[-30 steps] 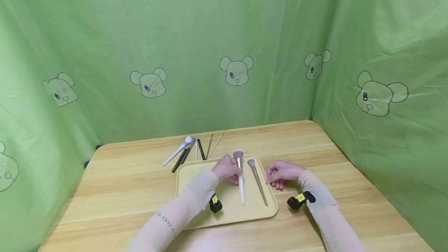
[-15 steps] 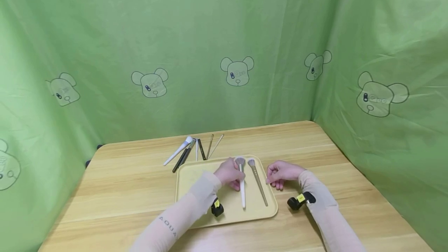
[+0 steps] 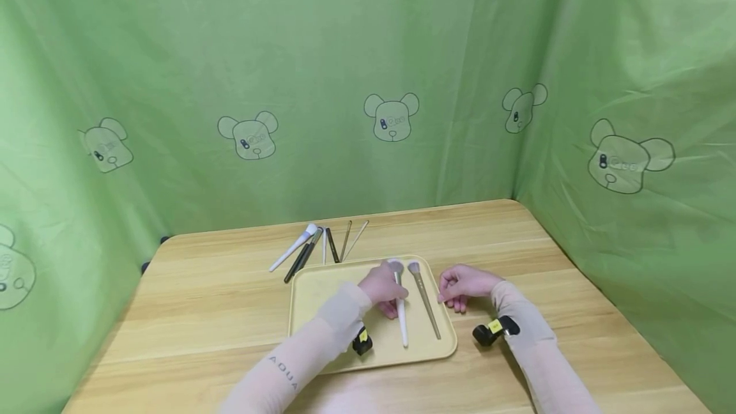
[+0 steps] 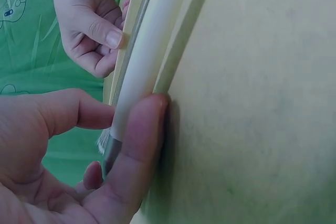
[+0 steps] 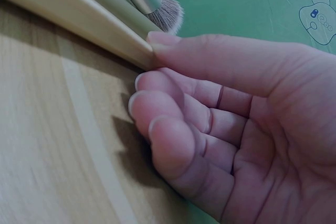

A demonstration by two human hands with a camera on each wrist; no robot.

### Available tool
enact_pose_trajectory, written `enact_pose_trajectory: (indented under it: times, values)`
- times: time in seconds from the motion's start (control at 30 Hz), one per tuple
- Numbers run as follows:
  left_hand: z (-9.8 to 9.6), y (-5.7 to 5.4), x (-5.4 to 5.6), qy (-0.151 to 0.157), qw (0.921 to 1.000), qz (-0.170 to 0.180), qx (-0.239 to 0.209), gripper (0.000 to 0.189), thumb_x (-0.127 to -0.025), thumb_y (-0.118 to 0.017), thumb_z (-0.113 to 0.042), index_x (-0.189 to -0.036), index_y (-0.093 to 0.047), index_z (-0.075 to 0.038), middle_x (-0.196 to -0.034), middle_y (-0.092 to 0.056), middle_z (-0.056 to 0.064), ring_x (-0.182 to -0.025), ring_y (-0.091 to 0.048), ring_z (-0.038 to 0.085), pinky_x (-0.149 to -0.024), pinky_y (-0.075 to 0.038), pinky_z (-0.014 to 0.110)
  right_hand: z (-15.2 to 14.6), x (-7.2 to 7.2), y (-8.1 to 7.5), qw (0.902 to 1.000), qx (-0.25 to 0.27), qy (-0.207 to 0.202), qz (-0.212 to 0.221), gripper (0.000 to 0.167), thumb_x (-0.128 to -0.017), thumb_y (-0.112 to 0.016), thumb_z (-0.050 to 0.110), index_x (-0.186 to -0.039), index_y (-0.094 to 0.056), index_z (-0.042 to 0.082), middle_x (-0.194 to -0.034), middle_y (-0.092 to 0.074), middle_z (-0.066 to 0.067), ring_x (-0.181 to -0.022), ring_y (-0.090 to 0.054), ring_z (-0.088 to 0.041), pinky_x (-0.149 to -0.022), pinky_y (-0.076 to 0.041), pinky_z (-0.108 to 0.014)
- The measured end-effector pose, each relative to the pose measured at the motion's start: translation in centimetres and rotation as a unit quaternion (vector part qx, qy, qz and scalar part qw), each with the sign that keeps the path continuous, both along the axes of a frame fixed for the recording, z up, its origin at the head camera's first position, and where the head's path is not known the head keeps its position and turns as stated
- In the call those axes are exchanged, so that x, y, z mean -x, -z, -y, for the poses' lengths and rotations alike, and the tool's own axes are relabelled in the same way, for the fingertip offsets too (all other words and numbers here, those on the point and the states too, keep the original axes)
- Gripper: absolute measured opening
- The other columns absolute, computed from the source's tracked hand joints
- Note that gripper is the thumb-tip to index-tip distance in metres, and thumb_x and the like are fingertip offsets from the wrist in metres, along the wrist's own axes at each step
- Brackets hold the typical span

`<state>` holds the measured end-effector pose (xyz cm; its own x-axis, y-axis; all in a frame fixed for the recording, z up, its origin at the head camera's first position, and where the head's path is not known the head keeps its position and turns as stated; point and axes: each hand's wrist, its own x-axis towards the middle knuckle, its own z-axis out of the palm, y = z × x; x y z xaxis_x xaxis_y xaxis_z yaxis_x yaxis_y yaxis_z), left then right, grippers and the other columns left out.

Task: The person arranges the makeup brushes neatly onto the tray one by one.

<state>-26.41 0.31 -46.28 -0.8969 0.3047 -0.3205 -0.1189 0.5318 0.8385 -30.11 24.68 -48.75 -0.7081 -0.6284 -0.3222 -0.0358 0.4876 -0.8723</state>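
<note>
My left hand (image 3: pixel 384 287) pinches a makeup brush with a white handle (image 3: pixel 403 326) low over the right half of a pale yellow tray (image 3: pixel 322 292). In the left wrist view, thumb and fingers close on the white handle (image 4: pixel 144 59); its shadow falls on the tray beside it. Whether the brush touches the tray, I cannot tell. To its right, a gold-brown makeup brush (image 3: pixel 427 302) lies on the tray, bristles toward the back. My right hand (image 3: pixel 468 282) pinches the tray's right rim (image 5: pixel 84 17) between thumb and curled fingers, as the right wrist view shows.
Behind the tray, several more brushes lie on the wooden table (image 3: pixel 201 312): a white one (image 3: pixel 292 250), dark ones (image 3: pixel 301 257) and two thin ones (image 3: pixel 346 240). A green curtain (image 3: pixel 322 82) with bear prints stands around the back and sides.
My left hand has moved slightly right and toward the front with the white brush, bringing it nearer the gold-brown brush. The right hand has stayed at the tray's rim.
</note>
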Motion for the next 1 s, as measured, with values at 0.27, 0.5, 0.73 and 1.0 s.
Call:
enact_pose_trajectory:
  times: [0.27,0.5,0.73,1.0]
  values:
    - [-0.21,-0.04,0.04,0.002,0.9999,0.007,0.012,0.080,-0.084,-0.066,-0.002,-0.153,-0.025,-0.006,-0.064,-0.066,0.019,-0.041,-0.058,0.020,-0.049,-0.060,0.036,0.01,0.04,0.03,1.0000,0.001,-0.001,-0.001,0.017,-0.087,-0.068,0.010,-0.086,-0.057,-0.002,-0.066,-0.061,-0.001,-0.051,-0.056,-0.008,-0.048,-0.052,-0.019]
    - [-0.32,0.11,0.33,0.004,0.9999,0.007,0.014,0.082,-0.085,-0.066,-0.003,-0.153,-0.021,-0.004,-0.062,-0.065,0.018,-0.041,-0.057,0.019,-0.048,-0.059,0.034,-0.07,0.06,0.09,1.0000,0.000,0.001,-0.002,0.017,-0.086,-0.069,0.009,-0.085,-0.057,-0.002,-0.066,-0.061,-0.002,-0.051,-0.057,-0.008,-0.048,-0.052,-0.019]
    - [-0.31,0.23,0.47,0.022,0.9994,0.006,0.026,0.067,-0.085,-0.065,-0.001,-0.143,-0.034,0.000,-0.060,-0.063,0.015,-0.042,-0.057,0.018,-0.049,-0.060,0.033,-0.07,0.04,0.18,1.0000,0.000,0.001,0.000,0.017,-0.086,-0.068,0.009,-0.086,-0.056,-0.003,-0.066,-0.061,-0.002,-0.051,-0.057,-0.008,-0.048,-0.052,-0.019]
    - [-0.36,-0.03,0.31,0.028,0.9992,0.001,0.028,0.060,-0.084,-0.065,0.000,-0.137,-0.038,-0.001,-0.058,-0.061,0.013,-0.041,-0.056,0.018,-0.049,-0.060,0.035,-0.03,-0.04,-0.05,1.0000,0.000,-0.002,-0.003,0.016,-0.087,-0.068,0.009,-0.086,-0.056,-0.002,-0.066,-0.061,-0.001,-0.051,-0.057,-0.008,-0.048,-0.052,-0.019]
